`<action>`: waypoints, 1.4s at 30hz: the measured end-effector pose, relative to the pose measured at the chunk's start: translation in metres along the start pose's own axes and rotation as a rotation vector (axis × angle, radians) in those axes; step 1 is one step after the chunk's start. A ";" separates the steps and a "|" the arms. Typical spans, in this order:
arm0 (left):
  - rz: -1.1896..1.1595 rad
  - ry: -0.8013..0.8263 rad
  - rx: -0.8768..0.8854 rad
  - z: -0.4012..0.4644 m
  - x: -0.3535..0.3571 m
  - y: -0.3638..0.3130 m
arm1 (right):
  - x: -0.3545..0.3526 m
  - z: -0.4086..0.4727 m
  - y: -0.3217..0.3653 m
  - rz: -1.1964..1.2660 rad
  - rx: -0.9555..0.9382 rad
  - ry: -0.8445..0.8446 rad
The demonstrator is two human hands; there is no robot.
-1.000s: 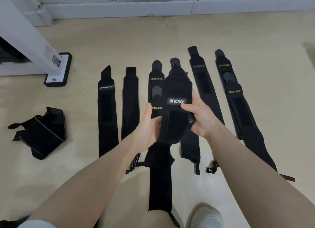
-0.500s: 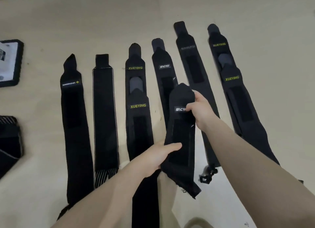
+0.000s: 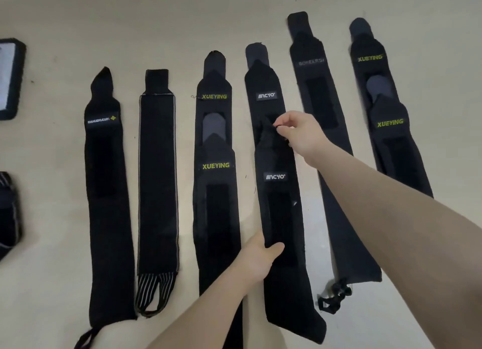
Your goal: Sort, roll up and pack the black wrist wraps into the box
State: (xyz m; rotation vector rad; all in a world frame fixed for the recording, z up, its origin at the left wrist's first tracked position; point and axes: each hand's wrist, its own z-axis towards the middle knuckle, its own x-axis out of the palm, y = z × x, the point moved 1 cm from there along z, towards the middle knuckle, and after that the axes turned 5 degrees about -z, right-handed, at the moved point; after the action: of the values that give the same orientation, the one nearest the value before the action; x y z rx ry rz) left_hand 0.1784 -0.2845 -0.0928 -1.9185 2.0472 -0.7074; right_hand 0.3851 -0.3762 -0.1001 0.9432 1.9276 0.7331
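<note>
Several black wrist wraps lie side by side on the beige floor. Between my hands is a wrap with a white IIICYO label, stretched lengthwise over a matching IIICYO wrap. My right hand pinches its pointed top tip. My left hand grips its left edge lower down, thumb on top. To the left lie a MANUEKLEAR wrap, a wrap with a striped loop and two overlapped XUEYING wraps. To the right lie a faintly lettered wrap and two more XUEYING wraps. No box is in view.
A black-rimmed white foot plate sits at the left edge. Below it lies a bunched black piece with grey stripes, partly cut off. A knotted black loop trails from the faintly lettered wrap's lower end.
The IIICYO wrap went from being held up in both hands to lying stretched over its match. My hands moved apart along it, and the view moved closer to the floor.
</note>
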 end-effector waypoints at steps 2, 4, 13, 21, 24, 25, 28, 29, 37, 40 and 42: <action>0.016 -0.033 -0.001 0.004 -0.001 0.001 | 0.004 0.008 -0.004 -0.026 0.008 -0.036; 0.049 -0.060 -0.006 0.007 -0.001 0.000 | 0.008 0.016 -0.006 -0.064 0.034 -0.074; 0.152 -0.100 -0.068 0.022 0.000 0.001 | 0.018 0.036 -0.010 -0.335 0.075 -0.194; 0.309 -0.133 -0.152 0.029 0.005 0.005 | 0.029 0.034 -0.012 -0.515 0.026 -0.331; 0.263 -0.128 -0.146 0.028 0.006 0.008 | 0.024 0.039 -0.004 -0.494 0.108 -0.384; 0.251 -0.131 -0.148 0.027 0.006 0.007 | 0.022 0.038 0.001 -0.568 0.116 -0.392; 0.211 -0.129 -0.162 0.025 0.008 0.003 | 0.027 0.022 0.012 -0.851 -0.137 -0.368; 0.188 -0.127 -0.171 0.026 0.010 0.003 | 0.032 0.013 0.010 -0.889 -0.246 -0.336; -0.039 -0.090 -0.115 0.014 0.011 0.012 | 0.050 -0.013 -0.029 -1.073 -0.105 0.094; -0.233 -0.074 -0.128 0.000 0.012 0.009 | 0.034 0.014 -0.001 -0.909 0.000 0.142; -0.264 -0.046 -0.160 -0.006 0.017 0.015 | 0.026 0.025 0.015 -0.774 0.026 0.204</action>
State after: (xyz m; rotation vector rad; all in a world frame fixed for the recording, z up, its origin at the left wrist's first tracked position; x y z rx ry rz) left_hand 0.1613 -0.2998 -0.0928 -2.3015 1.8943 -0.5611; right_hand 0.4027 -0.3433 -0.1118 0.0829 2.2495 0.3465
